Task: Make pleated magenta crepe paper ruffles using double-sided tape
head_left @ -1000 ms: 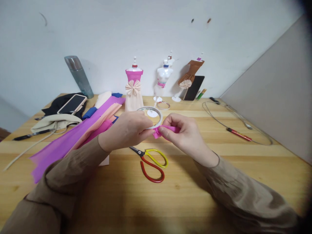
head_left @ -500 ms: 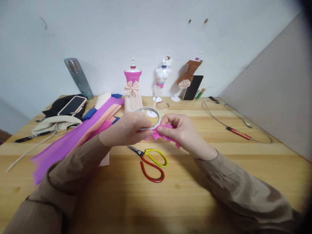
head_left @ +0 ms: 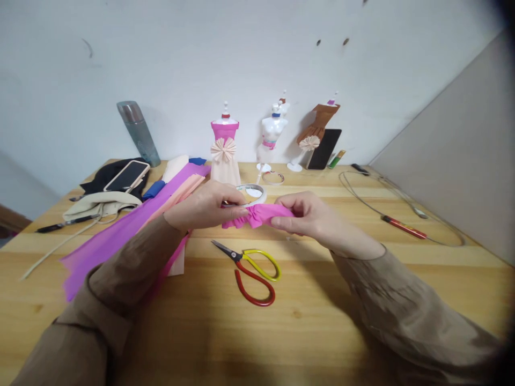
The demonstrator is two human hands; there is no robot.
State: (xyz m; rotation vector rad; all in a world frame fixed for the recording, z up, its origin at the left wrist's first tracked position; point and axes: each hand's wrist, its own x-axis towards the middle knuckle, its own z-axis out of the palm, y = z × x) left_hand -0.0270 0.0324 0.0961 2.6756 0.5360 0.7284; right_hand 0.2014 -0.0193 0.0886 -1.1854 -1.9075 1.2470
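Observation:
Between my two hands a gathered strip of pink crepe paper (head_left: 259, 215) is held out above the table. My left hand (head_left: 205, 203) pinches its left end and also has a roll of tape (head_left: 259, 196) hooked at its fingers, the ring standing just behind the paper. The strip's right end is pinched between thumb and fingers of my right hand (head_left: 308, 220). Ruffles bunch near the middle of the strip, while its right part is smoother. Below the hands lie scissors (head_left: 251, 271) with one yellow and one red handle, apart from both hands.
Purple crepe paper (head_left: 120, 241) and peach sheets lie at left, near a phone (head_left: 126, 176) and a bottle (head_left: 139, 134). Along the wall stand small dress forms, one in a pink top (head_left: 225, 131), another in a brown dress (head_left: 319, 123). A cable with a red handle (head_left: 403, 227) lies right.
My right hand has moved away from the left, and the bunched pink strip is now stretched out between them. The tape roll sits lower and flatter behind the paper.

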